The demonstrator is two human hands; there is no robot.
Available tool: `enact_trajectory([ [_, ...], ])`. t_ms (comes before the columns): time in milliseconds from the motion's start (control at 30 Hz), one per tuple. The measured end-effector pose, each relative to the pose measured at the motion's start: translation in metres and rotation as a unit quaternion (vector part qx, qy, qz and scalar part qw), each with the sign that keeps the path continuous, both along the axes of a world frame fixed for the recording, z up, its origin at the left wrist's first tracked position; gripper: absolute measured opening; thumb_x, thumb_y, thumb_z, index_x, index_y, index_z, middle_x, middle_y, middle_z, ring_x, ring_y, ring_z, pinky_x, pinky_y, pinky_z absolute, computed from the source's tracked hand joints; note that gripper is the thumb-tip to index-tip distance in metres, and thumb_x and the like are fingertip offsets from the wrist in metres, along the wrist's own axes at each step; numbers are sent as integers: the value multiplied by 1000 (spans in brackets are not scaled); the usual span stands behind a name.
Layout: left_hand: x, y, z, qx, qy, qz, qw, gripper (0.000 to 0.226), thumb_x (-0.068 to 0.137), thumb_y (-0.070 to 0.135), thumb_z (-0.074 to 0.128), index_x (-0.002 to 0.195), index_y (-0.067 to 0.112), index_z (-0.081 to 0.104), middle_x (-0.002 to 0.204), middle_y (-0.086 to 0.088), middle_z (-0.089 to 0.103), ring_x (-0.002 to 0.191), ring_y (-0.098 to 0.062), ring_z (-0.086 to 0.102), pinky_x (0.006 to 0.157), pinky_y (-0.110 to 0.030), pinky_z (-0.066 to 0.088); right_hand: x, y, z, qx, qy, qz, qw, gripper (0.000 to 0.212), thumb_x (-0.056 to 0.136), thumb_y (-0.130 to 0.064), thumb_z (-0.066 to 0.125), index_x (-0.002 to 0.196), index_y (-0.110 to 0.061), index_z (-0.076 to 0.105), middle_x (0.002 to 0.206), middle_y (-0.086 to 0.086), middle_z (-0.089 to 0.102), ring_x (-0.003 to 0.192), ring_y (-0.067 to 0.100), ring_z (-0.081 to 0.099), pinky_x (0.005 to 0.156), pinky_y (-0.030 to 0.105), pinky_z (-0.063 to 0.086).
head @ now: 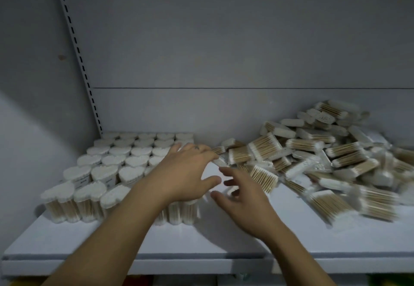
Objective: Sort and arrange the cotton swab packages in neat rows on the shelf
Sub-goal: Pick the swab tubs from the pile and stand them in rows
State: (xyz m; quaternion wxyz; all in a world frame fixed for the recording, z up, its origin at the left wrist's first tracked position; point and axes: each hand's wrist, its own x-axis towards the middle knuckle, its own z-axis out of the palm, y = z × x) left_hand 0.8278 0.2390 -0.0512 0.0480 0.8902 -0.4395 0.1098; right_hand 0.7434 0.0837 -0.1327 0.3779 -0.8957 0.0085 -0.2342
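A white shelf (224,236) runs across the view under a grey back panel (224,50). On its right half lies a loose pile of cotton swab packages (324,158), tumbled on their sides. On the left half, standing packages (116,167) fill neat upright rows back to the panel. The left hand (183,173) hovers palm down at the rows' right edge, fingers spread wide, fingertips near a small package at the pile's edge; contact is too blurred to tell. The right hand (244,202) hangs just beside it over bare shelf, fingers loosely apart, holding nothing
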Motion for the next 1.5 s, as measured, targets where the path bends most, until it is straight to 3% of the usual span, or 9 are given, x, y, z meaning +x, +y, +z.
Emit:
enact_trajectory([
  [167, 23, -49, 7, 48, -12, 43, 998, 53, 89, 59, 48, 134, 32, 45, 133, 5, 52, 123, -21, 43, 100, -37, 31, 10, -55, 31, -61, 4, -36, 997, 39, 84, -44, 64, 120, -30, 59, 114, -17, 54, 96, -4, 55, 80, 19, 45],
  [433, 81, -128, -11, 159, -44, 165, 972, 58, 82, 51, 60, 129, 20, 45, 125, -7, 56, 114, -27, 53, 92, -37, 41, 42, -108, 66, -229, 32, 2, 973, 41, 85, -44, 58, 125, -31, 55, 121, -8, 53, 110, 14, 51, 86, 25, 37],
  [600, 97, -160, -33, 206, 55, 213, 953, 80, 64, 73, 68, 125, 23, 52, 122, -5, 62, 109, -24, 60, 90, -35, 49, 86, -113, 82, -459, 109, -40, 881, 45, 85, -45, 55, 124, -21, 53, 129, 6, 53, 121, 25, 46, 102, 41, 25],
  [767, 106, -163, -51, 171, 50, 211, 961, 91, 66, 71, 69, 135, 17, 42, 133, -11, 49, 119, -29, 49, 96, -39, 45, 129, -100, 77, -581, 295, -35, 758, 82, 92, -53, 45, 152, -6, 15, 155, 16, 26, 144, 39, 18, 114, 62, 0],
  [967, 112, -157, -57, 128, 87, 181, 971, 94, 64, 55, 78, 137, 18, 32, 128, -9, 43, 111, -30, 51, 88, -35, 47, 151, -117, 71, -489, 280, 63, 824, 58, 87, -43, 60, 135, -15, 46, 133, 6, 55, 121, 28, 54, 101, 44, 43],
  [1067, 117, -154, -50, 145, 88, 149, 974, 78, 72, 45, 75, 133, 14, 37, 124, -10, 45, 105, -30, 56, 76, -31, 43, 159, -124, 72, -522, 262, 63, 809, 49, 85, -38, 62, 130, -21, 54, 128, 3, 58, 116, 26, 57, 96, 41, 46],
  [1200, 120, -152, -36, 144, 79, 135, 977, 49, 81, 41, 64, 121, 15, 50, 116, -10, 52, 99, -31, 60, 84, -37, 52, 161, -135, 74, -500, 217, 44, 837, 39, 84, -37, 62, 121, -26, 59, 123, 1, 62, 112, 24, 60, 87, 34, 44],
  [1367, 126, -149, -19, 153, 119, 81, 978, 50, 89, 48, 52, 116, 7, 60, 111, -16, 61, 101, -31, 58, 81, -29, 45, 164, -146, 81, -446, 202, -4, 872, 31, 82, -33, 63, 109, -19, 65, 114, 5, 66, 105, 26, 63, 82, 33, 47],
  [1500, 133, -144, -8, 125, 111, 83, 982, 35, 91, 31, 52, 121, 13, 50, 117, -12, 60, 94, -26, 58, 75, -33, 47, 162, -150, 92, -420, 202, -13, 885, 29, 75, -27, 68, 102, -17, 66, 105, 5, 67, 97, 27, 63, 73, 30, 44],
])
